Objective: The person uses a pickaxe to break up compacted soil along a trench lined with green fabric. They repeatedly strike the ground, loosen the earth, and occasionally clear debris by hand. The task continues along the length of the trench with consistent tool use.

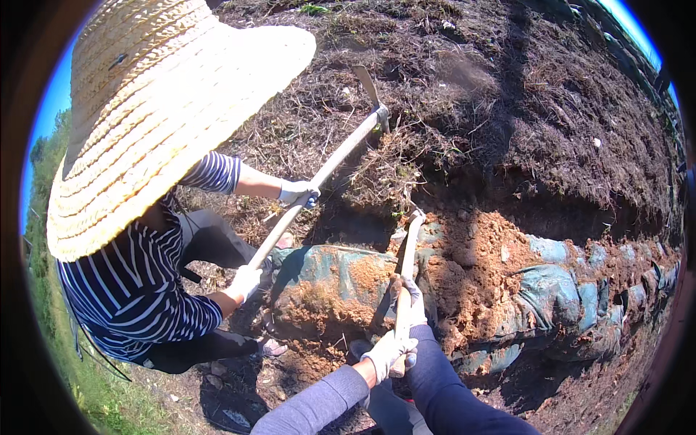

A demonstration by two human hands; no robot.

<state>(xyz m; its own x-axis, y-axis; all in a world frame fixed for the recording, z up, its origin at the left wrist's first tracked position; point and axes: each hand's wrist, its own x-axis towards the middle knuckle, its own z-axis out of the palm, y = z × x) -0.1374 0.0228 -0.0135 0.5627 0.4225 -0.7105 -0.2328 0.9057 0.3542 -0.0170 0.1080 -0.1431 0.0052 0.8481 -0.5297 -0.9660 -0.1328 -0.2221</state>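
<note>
My left hand (387, 350), in a pale work glove, grips the lower end of a wooden tool handle (411, 244). Farther up the same handle is my right hand (411, 302), also gloved and closed around it. The handle points away from me, and its metal head (417, 213) is partly hidden at the foot of the dry, grassy bank. Loose orange-brown soil (484, 261) lies to the right of the head. Green fabric bags (549, 293), partly covered with soil, form a row below the bank, and another green bag (337, 266) lies left of the handle.
At the left, a co-worker in a wide straw hat (179, 109) and striped shirt (147, 293) holds a mattock (337, 157) with both gloved hands. Its head rests near the bank, close to my tool. A slope of dry grass (576, 125) rises beyond; green plants (49, 304) grow far left.
</note>
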